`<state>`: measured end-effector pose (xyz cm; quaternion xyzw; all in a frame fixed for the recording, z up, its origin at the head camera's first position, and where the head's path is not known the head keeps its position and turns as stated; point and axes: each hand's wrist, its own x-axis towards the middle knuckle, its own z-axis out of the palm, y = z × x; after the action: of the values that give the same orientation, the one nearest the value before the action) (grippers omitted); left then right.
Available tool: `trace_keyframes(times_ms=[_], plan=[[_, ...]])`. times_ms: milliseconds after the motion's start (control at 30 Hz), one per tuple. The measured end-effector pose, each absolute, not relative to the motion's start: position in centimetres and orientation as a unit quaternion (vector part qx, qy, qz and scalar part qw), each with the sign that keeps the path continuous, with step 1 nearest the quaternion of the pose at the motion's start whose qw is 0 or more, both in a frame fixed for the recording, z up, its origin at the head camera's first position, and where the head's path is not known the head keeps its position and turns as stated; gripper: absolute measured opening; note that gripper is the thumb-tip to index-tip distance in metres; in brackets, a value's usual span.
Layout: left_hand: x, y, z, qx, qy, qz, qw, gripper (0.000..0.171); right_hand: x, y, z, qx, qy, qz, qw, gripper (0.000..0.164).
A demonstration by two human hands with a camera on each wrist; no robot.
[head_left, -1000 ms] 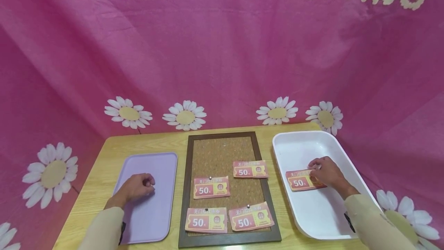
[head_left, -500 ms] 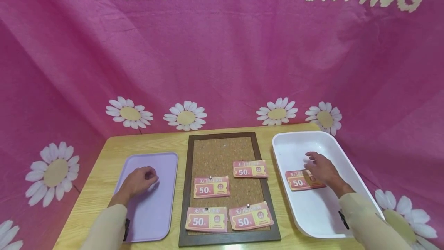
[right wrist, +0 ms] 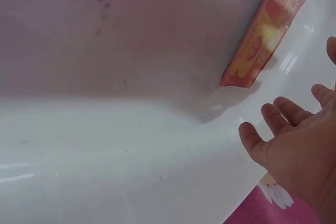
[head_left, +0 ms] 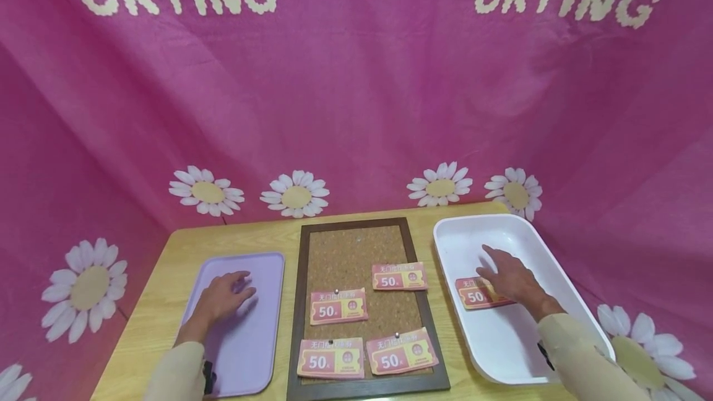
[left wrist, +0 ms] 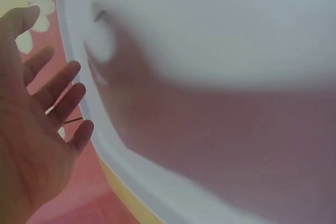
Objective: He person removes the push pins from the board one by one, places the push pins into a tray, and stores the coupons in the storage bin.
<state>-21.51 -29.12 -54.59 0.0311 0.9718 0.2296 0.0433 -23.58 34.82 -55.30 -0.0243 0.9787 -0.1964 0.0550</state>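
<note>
My left hand (head_left: 219, 302) hovers over the purple tray (head_left: 262, 327), fingers spread and holding nothing. A small dark, pin-like thing (left wrist: 101, 16) shows on the tray's surface in the left wrist view. On the right, my other hand (head_left: 515, 280) is over the white plastic tub (head_left: 501, 351) with its fingers loosely extended. A pink and yellow coupon (head_left: 473, 296) marked 50 lies in the tub, partly covered by that hand in the head view. In the right wrist view the coupon (right wrist: 257, 45) is apart from the fingertips.
Between tray and tub lies a framed cork board (head_left: 334, 246). Several coupons are on it, among them an upper right one (head_left: 398, 277) overlapping the frame; three lower ones carry pushpins (head_left: 337, 292). Beneath is a wooden table (head_left: 250, 237), with a pink curtain (head_left: 356, 91) behind.
My right hand has let go of the coupon, which stays in the tub, and its fingers have spread. The left hand's curled fingers have opened over the tray. The head view has tilted slightly upward.
</note>
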Motion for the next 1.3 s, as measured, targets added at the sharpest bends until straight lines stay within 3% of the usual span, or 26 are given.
trace_keyframes(times_ms=[267,1300], plan=[[-21.3,-27.9,-55.0,0.027,0.976,0.211,0.048,0.060,-23.3,33.9,-55.1,-0.028,0.979,-0.195,0.056,0.073],[-21.4,-24.0,-53.9,0.023,0.975,0.212,0.066,0.042,-23.2,31.1,-53.0,-0.044,0.970,-0.233,0.057,0.056]])
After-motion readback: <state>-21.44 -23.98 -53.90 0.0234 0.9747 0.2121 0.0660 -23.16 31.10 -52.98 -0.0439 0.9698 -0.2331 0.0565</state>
